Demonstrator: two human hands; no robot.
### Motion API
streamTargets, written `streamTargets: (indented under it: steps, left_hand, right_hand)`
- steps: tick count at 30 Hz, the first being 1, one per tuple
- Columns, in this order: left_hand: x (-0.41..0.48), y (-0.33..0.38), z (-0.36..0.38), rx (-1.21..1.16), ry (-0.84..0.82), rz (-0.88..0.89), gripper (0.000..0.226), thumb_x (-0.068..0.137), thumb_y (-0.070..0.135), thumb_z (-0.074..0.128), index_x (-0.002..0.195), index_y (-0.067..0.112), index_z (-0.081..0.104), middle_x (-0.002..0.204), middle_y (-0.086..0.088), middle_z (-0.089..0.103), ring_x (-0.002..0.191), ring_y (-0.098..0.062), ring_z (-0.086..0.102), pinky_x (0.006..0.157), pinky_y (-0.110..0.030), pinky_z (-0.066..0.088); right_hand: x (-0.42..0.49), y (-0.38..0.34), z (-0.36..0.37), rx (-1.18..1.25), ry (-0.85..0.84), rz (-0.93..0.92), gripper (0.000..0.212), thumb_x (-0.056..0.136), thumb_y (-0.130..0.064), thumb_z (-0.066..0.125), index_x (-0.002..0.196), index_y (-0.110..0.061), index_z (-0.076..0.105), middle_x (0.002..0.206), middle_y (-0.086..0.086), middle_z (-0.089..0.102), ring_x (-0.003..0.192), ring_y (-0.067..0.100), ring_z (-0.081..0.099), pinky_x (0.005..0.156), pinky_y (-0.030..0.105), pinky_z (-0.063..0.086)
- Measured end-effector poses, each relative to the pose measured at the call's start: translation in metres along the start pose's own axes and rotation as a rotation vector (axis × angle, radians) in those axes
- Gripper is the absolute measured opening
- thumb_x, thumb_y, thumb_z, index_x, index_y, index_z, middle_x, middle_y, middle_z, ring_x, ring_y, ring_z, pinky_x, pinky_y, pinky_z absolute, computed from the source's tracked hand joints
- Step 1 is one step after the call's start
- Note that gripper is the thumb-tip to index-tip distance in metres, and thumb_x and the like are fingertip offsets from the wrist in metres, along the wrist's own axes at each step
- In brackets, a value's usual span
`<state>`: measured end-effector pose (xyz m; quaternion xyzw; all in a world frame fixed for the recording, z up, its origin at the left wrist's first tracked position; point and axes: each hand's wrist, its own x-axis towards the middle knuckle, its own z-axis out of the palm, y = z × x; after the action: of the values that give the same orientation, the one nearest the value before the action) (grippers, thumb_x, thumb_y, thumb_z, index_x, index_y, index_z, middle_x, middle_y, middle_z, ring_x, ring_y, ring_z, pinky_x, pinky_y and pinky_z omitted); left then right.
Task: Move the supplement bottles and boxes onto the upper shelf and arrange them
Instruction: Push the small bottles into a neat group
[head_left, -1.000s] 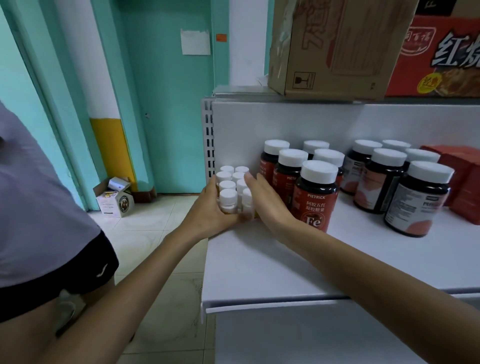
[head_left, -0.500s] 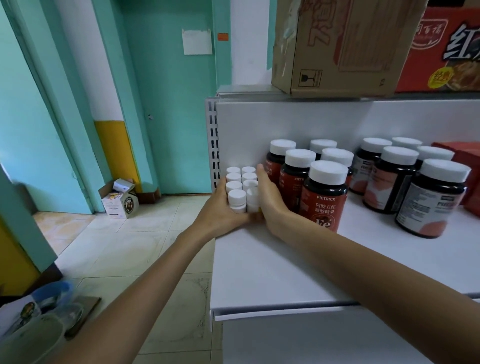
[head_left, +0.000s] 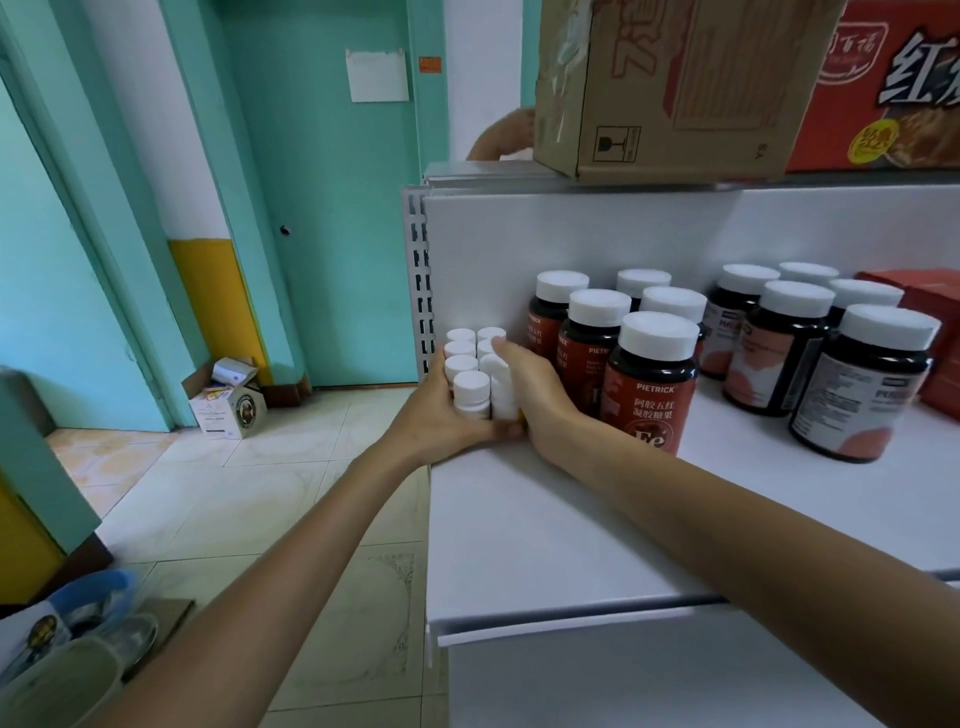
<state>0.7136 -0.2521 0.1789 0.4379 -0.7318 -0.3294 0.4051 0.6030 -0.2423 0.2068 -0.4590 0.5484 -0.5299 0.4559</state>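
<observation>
Left hand and right hand cup small white-capped plastic bottles between them; even pressure should keep rows tight.

Shop stockroom: white retail shelf, perforated upright, rows of supplement bottles, cardboard cartons overhead.
</observation>
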Motion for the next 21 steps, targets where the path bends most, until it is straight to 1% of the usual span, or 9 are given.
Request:
streamTargets:
  steps: [2, 4, 7, 11, 13, 15, 17, 19, 21]
  left_hand:
    - [0.001, 0.000, 0.001, 0.024, -0.015, 0.040, 0.075, 0.054, 0.028, 0.088, 0.110, 0.045, 0.040, 0.115, 0.021, 0.057, 0.097, 0.017, 0.055, 0.075, -0.002, 0.043]
    - [0.004, -0.001, 0.002, 0.029, -0.033, 0.072, 0.067, 0.058, 0.023, 0.084, 0.111, 0.041, 0.048, 0.115, 0.010, 0.062, 0.101, 0.005, 0.060, 0.085, -0.014, 0.049]
    - [0.008, -0.005, 0.002, 0.046, -0.050, 0.068, 0.079, 0.053, 0.036, 0.084, 0.123, 0.030, 0.048, 0.119, 0.008, 0.061, 0.109, -0.005, 0.059, 0.094, -0.035, 0.050]
    - [0.005, -0.009, 0.003, 0.054, 0.006, 0.023, 0.102, 0.046, 0.049, 0.085, 0.133, 0.029, 0.035, 0.128, 0.014, 0.053, 0.114, 0.000, 0.054, 0.097, -0.031, 0.048]
    - [0.002, -0.010, 0.001, 0.062, 0.033, -0.012, 0.119, 0.040, 0.058, 0.086, 0.138, 0.027, 0.025, 0.133, 0.013, 0.050, 0.117, -0.004, 0.054, 0.097, -0.033, 0.048]
    - [0.000, -0.012, -0.002, 0.082, 0.033, -0.016, 0.111, 0.041, 0.055, 0.085, 0.131, 0.030, 0.026, 0.128, 0.011, 0.054, 0.113, -0.007, 0.057, 0.092, -0.032, 0.050]
    - [-0.003, -0.011, -0.004, 0.093, 0.031, -0.013, 0.097, 0.044, 0.050, 0.083, 0.124, 0.031, 0.030, 0.123, 0.012, 0.056, 0.107, -0.006, 0.059, 0.087, -0.029, 0.051]
    - [-0.006, -0.009, -0.003, 0.081, 0.026, -0.018, 0.095, 0.048, 0.053, 0.080, 0.127, 0.031, 0.032, 0.123, 0.013, 0.056, 0.110, -0.007, 0.058, 0.092, -0.035, 0.050]
    - [-0.008, -0.007, -0.002, 0.093, -0.005, -0.011, 0.098, 0.052, 0.060, 0.073, 0.134, 0.028, 0.029, 0.129, 0.011, 0.051, 0.117, -0.009, 0.052, 0.100, -0.037, 0.045]
  right_hand:
    - [-0.001, 0.001, 0.000, -0.008, -0.005, -0.026, 0.024, 0.088, -0.037, 0.050, 0.101, -0.023, 0.064, 0.111, 0.005, 0.068, 0.105, 0.024, 0.062, 0.101, 0.043, 0.044]
    - [-0.002, 0.000, 0.000, -0.002, -0.020, -0.028, 0.039, 0.079, -0.045, 0.051, 0.107, -0.021, 0.065, 0.111, 0.004, 0.068, 0.105, 0.024, 0.062, 0.101, 0.043, 0.044]
    - [0.000, 0.000, 0.002, -0.019, -0.040, -0.029, 0.039, 0.084, -0.046, 0.048, 0.110, -0.021, 0.063, 0.115, 0.004, 0.066, 0.108, 0.024, 0.060, 0.103, 0.043, 0.042]
    - [0.000, 0.000, 0.000, -0.056, -0.043, -0.040, 0.044, 0.079, -0.052, 0.048, 0.110, -0.024, 0.063, 0.114, 0.001, 0.066, 0.108, 0.022, 0.060, 0.103, 0.041, 0.042]
    - [-0.003, -0.001, -0.003, -0.071, -0.042, -0.070, 0.035, 0.085, -0.048, 0.052, 0.110, -0.025, 0.062, 0.114, -0.001, 0.065, 0.107, 0.018, 0.059, 0.100, 0.034, 0.042]
    - [-0.004, 0.000, -0.007, -0.098, -0.025, -0.083, 0.030, 0.092, -0.042, 0.049, 0.111, -0.022, 0.060, 0.117, 0.000, 0.063, 0.109, 0.018, 0.057, 0.095, 0.030, 0.041]
    - [-0.004, 0.000, -0.012, -0.115, -0.004, -0.093, 0.038, 0.094, -0.042, 0.046, 0.120, -0.017, 0.057, 0.123, -0.004, 0.059, 0.113, 0.017, 0.054, 0.097, 0.029, 0.038]
    - [-0.006, -0.001, -0.015, -0.120, -0.009, -0.104, 0.037, 0.097, -0.037, 0.043, 0.126, -0.017, 0.054, 0.118, -0.012, 0.052, 0.110, 0.011, 0.049, 0.092, 0.023, 0.033]
    - [-0.008, 0.000, -0.015, -0.146, -0.011, -0.106, 0.036, 0.099, -0.032, 0.039, 0.129, -0.018, 0.052, 0.123, -0.007, 0.052, 0.113, 0.014, 0.047, 0.088, 0.021, 0.030]
